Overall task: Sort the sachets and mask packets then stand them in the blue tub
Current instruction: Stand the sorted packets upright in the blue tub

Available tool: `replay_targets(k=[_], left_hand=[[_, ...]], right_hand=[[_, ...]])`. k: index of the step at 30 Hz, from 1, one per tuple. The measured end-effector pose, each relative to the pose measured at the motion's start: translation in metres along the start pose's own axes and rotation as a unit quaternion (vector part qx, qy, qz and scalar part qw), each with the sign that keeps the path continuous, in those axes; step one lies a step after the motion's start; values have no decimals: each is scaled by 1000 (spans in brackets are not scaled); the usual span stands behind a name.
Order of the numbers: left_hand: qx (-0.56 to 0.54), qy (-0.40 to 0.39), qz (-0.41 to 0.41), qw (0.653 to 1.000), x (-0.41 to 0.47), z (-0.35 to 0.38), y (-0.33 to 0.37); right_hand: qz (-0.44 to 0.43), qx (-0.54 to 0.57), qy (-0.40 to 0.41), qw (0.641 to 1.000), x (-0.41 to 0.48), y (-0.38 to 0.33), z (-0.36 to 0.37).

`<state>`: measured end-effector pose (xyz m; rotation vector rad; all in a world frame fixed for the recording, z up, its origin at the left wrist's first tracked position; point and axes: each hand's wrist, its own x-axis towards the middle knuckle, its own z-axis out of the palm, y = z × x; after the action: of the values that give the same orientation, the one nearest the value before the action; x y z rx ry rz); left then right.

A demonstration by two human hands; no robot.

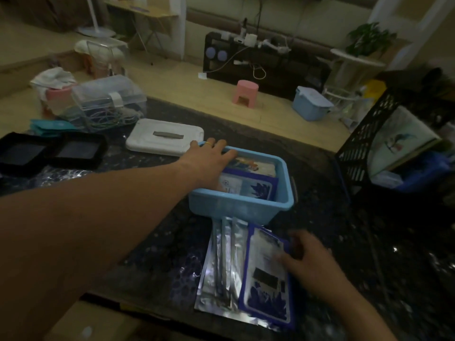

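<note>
Head view is dim and soft at the edges. On the dark table (pixel 332 217) the blue tub (pixel 240 205) sits mid-scene with packets (pixel 248 184) leaning inside it, their lower parts hidden by the near wall. Left hand (pixel 209 159) reaches over the tub's far-left rim, fingers spread among the packets; whether it grasps one cannot be told. Near the tub lie silver sachets (pixel 222 264) and, overlapping them on the right, a blue mask packet (pixel 268 274). Right hand (pixel 307 257) rests flat on that packet, fingers loose, blurred. A white lid (pixel 165 136) lies left of the tub.
</note>
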<state>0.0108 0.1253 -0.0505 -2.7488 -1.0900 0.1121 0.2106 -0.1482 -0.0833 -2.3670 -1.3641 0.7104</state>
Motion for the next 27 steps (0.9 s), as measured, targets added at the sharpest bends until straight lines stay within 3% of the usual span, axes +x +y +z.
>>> replay_targets(k=[3,6,9,17,20,22,23,25,27], left_hand=[[3,-3,-3,1000,-1,-1,0],[4,-5,-4,1000,-2,-3,-1],[1,-3,-3,1000,-3,-3,0],[0,-4,-2,1000,-2,-4,2],[1,-3,-2,1000,-2,-3,1],[-1,-2,-2,1000,-2,-2,0],[-1,0,-2,1000,-2,-2,0],[0,0,-3,1000,-2,-1,0],[0,2,-3,1000,-2,-1,0]], right_hand=[[-33,-109,-78,990,19,11,6],[-25,-90,-105,990,31,8,2],[-16,-46,-98,994,43,12,1],[-66,-59,-44,995,54,26,-1],[-40,184,16,982,45,31,-16],[61,406,48,910,31,29,-22],[122,478,17,870,22,29,-18],[183,511,-97,834,-2,25,-3],[191,465,-129,855,-18,26,8]])
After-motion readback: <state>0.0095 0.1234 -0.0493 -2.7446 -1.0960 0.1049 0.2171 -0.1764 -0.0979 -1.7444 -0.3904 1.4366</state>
